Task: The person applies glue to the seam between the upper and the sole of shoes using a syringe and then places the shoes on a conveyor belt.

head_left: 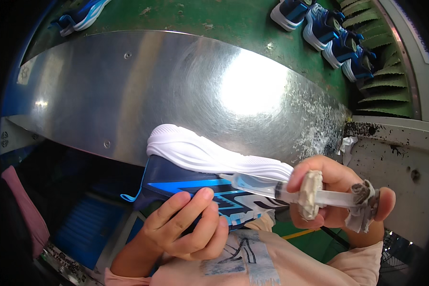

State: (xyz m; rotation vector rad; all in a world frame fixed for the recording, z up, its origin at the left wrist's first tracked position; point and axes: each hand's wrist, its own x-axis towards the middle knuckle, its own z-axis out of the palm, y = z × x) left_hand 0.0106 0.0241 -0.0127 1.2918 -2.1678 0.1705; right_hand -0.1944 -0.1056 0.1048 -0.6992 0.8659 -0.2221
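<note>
Your shoe (pixel 195 172) sits mid-frame, sole toward the top, heel left, toe right, its long axis sloping gently down rightward. Your left hand (pixel 188 228) grips its lower side; your right hand (pixel 341 190) pinches a syringe (pixel 258 185) pointing left. The counter (pixel 167 95) spreads above, its near edge passing behind the heel.

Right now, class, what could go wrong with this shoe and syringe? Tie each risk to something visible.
The syringe in the right hand has its tip near where the white sole meets the patterned upper, so a slip might mark or scratch either.

The left hand holds the shoe at the metal table's near edge; a loosened grip could let it twist or drop.
</note>
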